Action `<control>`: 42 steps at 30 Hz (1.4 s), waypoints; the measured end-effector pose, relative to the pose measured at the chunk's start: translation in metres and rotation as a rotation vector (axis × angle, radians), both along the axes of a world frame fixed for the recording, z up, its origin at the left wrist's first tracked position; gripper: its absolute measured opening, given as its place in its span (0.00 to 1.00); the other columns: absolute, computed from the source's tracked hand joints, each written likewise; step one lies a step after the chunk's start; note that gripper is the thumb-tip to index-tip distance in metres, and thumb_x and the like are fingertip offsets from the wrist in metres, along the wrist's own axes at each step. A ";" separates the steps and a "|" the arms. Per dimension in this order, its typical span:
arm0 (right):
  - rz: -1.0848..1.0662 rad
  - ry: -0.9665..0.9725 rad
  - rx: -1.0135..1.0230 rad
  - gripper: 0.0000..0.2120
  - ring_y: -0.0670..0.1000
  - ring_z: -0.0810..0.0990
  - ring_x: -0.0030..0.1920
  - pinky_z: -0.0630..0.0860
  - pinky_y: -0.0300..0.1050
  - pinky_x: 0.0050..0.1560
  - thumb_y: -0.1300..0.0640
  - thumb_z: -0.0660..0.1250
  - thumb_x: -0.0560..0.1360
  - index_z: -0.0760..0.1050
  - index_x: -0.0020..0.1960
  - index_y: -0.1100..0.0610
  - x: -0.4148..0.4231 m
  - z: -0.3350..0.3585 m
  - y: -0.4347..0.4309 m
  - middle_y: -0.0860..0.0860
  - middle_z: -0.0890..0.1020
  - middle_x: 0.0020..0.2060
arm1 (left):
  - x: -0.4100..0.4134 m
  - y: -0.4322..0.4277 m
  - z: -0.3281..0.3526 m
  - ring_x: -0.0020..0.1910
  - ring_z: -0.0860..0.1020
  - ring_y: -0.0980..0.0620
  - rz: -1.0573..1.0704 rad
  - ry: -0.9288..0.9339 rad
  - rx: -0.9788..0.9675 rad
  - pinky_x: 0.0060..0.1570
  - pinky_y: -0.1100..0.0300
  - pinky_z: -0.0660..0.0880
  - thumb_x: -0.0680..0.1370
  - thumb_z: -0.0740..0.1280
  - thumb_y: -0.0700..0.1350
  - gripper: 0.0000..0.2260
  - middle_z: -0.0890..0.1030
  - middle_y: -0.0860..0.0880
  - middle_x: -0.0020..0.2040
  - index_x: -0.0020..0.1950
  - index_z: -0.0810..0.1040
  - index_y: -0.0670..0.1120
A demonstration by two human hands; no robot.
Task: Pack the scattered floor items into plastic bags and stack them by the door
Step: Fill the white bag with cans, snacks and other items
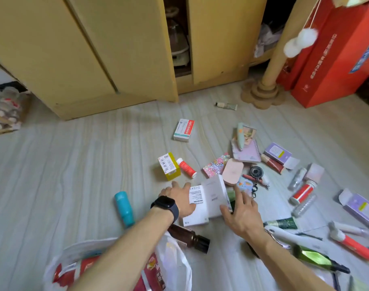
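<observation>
Left grip (pixel 178 197) and right grip (pixel 243 214) touch opposite sides of white boxes (pixel 203 203)

Two boxes (pixel 204 203) lie side by side on the floor (pixel 74 164) between the left hand (pixel 177 198) and right hand (pixel 242 215), a bottle (pixel 124 207) to their left, the plastic bag (pixel 175 261) nearer, the cabinet (pixel 116 49) behind.
</observation>
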State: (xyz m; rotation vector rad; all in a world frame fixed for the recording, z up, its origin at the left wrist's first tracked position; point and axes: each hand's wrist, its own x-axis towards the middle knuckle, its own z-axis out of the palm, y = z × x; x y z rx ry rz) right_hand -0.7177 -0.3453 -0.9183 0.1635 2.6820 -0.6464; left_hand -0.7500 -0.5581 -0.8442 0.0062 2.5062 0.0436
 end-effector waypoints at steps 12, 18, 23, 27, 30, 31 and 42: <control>0.043 0.016 -0.045 0.34 0.61 0.70 0.66 0.65 0.58 0.65 0.50 0.61 0.78 0.49 0.79 0.45 -0.029 -0.033 -0.002 0.56 0.74 0.67 | -0.006 0.040 -0.105 0.66 0.69 0.35 0.445 -0.028 0.191 0.64 0.49 0.68 0.71 0.66 0.64 0.45 0.60 0.34 0.71 0.78 0.41 0.62; -0.114 0.068 -0.279 0.24 0.59 0.72 0.63 0.67 0.51 0.62 0.54 0.58 0.81 0.61 0.76 0.45 -0.028 0.011 0.000 0.59 0.75 0.61 | -0.023 0.012 -0.028 0.67 0.69 0.41 0.345 0.062 0.403 0.63 0.55 0.70 0.67 0.65 0.65 0.40 0.68 0.43 0.68 0.74 0.48 0.73; -0.167 0.224 -0.435 0.23 0.59 0.76 0.62 0.70 0.47 0.57 0.54 0.59 0.81 0.63 0.76 0.47 -0.019 0.082 -0.016 0.57 0.78 0.62 | 0.002 -0.014 0.078 0.64 0.72 0.45 0.238 0.212 0.450 0.62 0.57 0.70 0.72 0.67 0.63 0.37 0.68 0.47 0.64 0.72 0.47 0.77; -0.408 0.254 -0.804 0.18 0.56 0.81 0.55 0.83 0.54 0.43 0.52 0.58 0.82 0.67 0.72 0.44 0.008 0.142 -0.043 0.48 0.78 0.59 | 0.069 -0.035 0.140 0.63 0.73 0.61 0.287 0.282 0.869 0.63 0.60 0.71 0.71 0.70 0.60 0.37 0.73 0.59 0.65 0.74 0.54 0.72; -0.570 0.031 -1.116 0.14 0.55 0.83 0.49 0.81 0.48 0.36 0.54 0.58 0.82 0.70 0.66 0.43 0.035 0.168 -0.062 0.50 0.82 0.55 | 0.131 -0.055 0.154 0.51 0.80 0.61 0.388 0.136 1.135 0.51 0.65 0.72 0.69 0.70 0.58 0.34 0.80 0.63 0.53 0.73 0.61 0.69; -0.600 -0.058 -1.191 0.14 0.55 0.83 0.46 0.80 0.46 0.36 0.55 0.58 0.82 0.72 0.65 0.44 0.047 0.173 -0.067 0.50 0.83 0.52 | 0.149 -0.062 0.152 0.49 0.81 0.57 0.440 0.088 1.180 0.50 0.62 0.73 0.68 0.69 0.59 0.32 0.82 0.59 0.49 0.71 0.64 0.68; -0.628 -0.207 -1.302 0.20 0.57 0.81 0.40 0.83 0.56 0.48 0.65 0.64 0.77 0.67 0.65 0.49 0.154 0.166 -0.118 0.60 0.82 0.53 | 0.238 -0.092 0.090 0.70 0.68 0.50 0.661 0.148 0.762 0.69 0.53 0.65 0.70 0.74 0.54 0.50 0.66 0.49 0.73 0.78 0.41 0.59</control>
